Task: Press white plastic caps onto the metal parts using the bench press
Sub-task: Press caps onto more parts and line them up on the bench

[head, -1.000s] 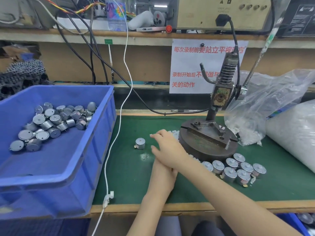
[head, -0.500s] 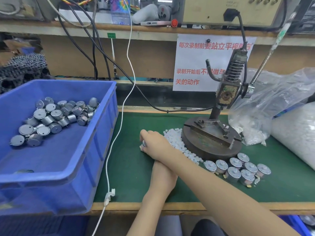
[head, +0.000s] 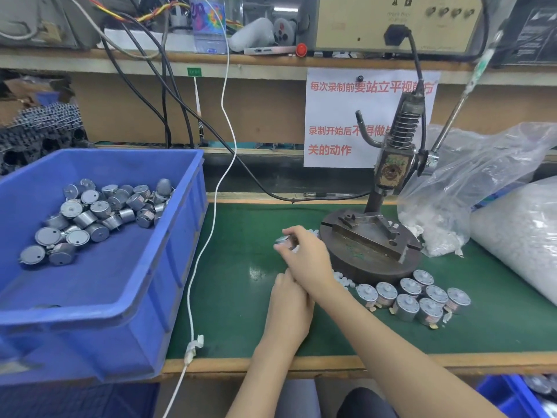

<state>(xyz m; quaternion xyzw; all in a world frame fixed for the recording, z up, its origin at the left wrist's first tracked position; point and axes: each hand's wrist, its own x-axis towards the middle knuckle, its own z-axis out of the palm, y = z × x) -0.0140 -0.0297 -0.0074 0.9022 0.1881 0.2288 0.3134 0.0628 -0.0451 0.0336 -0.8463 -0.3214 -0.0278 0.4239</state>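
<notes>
The right hand (head: 304, 257) reaches across to the left of the bench press (head: 370, 242) and pinches a metal part (head: 284, 240) at its fingertips, the fingers curled around the part's far side and the thumb on its near side. The part is a short silver cylinder held just above the green mat (head: 235, 297). One flat face seems to point up and to the left, so its short axis leans that way, though blur keeps the exact tilt unclear. Only the left edge of the part shows past the fingers; the rest is hidden behind them. The left hand (head: 289, 306) lies low over the mat with its fingers tucked under the right wrist, so it cannot be told whether they are curled or straight, or whether they hold anything. At the left, a blue bin (head: 187, 236) holds a pile of metal parts (head: 90, 218) heaped toward its back corner, lying at all angles. In front of the press's round base, a cluster of metal parts (head: 413, 297) stands upright on the mat in two rough rows, touching one another. Loose white caps (head: 340, 279) lie on the mat along the base's left edge, near the right hand. To the right of the press, an open clear bag (head: 437, 233) holds more white pieces, and a large full bag (head: 518, 230) lies beside it.
</notes>
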